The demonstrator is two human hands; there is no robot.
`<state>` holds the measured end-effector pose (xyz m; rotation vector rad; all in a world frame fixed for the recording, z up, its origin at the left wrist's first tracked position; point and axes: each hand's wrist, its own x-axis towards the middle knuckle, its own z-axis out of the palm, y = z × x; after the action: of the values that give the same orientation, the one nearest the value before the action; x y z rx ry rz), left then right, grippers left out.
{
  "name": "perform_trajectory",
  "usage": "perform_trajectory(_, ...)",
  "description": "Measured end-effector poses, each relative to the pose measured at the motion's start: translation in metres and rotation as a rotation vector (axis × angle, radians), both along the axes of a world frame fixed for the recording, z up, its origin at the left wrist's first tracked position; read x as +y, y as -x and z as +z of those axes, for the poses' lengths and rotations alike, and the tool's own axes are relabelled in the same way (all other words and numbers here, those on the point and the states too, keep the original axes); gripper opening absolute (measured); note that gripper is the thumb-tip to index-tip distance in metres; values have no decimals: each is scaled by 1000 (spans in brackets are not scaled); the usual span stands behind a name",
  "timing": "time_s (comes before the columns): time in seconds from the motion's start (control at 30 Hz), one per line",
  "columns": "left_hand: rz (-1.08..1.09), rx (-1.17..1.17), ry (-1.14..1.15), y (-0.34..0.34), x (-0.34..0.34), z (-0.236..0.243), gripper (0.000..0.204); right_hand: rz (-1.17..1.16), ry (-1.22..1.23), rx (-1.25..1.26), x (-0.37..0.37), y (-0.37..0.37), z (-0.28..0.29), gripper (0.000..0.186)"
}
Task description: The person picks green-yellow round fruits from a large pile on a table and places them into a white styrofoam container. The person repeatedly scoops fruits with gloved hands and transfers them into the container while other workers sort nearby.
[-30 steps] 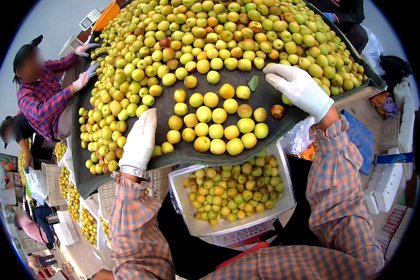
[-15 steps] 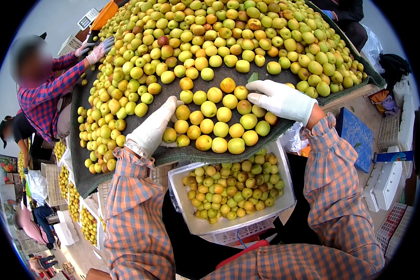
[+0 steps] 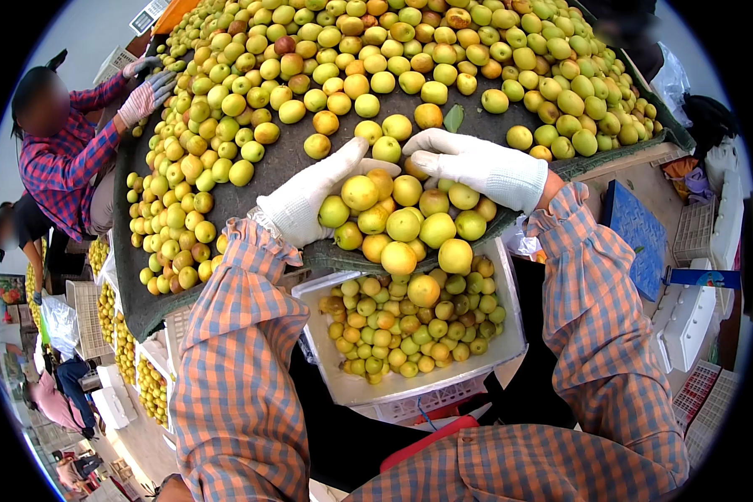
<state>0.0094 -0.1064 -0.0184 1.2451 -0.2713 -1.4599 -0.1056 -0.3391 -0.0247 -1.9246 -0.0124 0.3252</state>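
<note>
White gloves cover both my hands. My left hand (image 3: 314, 194) curves round the left side of a cluster of round yellow-green fruits (image 3: 403, 224) at the near lip of the dark sorting surface (image 3: 259, 194). My right hand (image 3: 481, 170) cups the same cluster from the far right, its fingers toward my left hand. Some fingers are hidden behind the fruits. Just below the lip, a white foam box (image 3: 410, 393) holds many similar fruits. One larger-looking yellow fruit (image 3: 423, 290) shows above the box's contents, apparently in mid-fall.
A large heap of fruits (image 3: 360, 50) covers the far part of the surface. A green leaf (image 3: 453, 118) lies beyond my right hand. At left, a person in a checked shirt (image 3: 67, 167) reaches to the heap. A blue board (image 3: 632, 241) and foam boxes (image 3: 691, 326) stand at right.
Both hands have drawn nearer and closer together, sweeping the loose fruits into a tight cluster at the lip. A fruit has gone over the edge. The person at left has shifted their hands.
</note>
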Motion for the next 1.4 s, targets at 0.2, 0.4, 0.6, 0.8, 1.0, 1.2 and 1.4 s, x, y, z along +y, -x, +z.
perform_trajectory(0.2,-56,-62,46,4,-2,-5,69,63,-10,73,18,4,4,43)
perform_trajectory(0.4,-164,-226,151,11,12,20,67,57,-256,32,26,13,15,42)
perform_trajectory(0.6,-360,-479,226,24,25,35,60,86,-254,-76,32,28,20,46)
perform_trajectory(0.8,-370,-1144,280,55,36,23,40,106,-203,80,46,42,30,37)
perform_trajectory(1.0,-249,-1456,331,92,56,27,28,246,-69,-195,52,56,22,41)
perform_trajectory(1.2,-346,-1355,128,139,83,-13,13,515,233,-179,68,82,15,31)
perform_trajectory(1.4,-463,-1598,-92,159,91,-126,37,560,796,-329,106,119,-95,28)
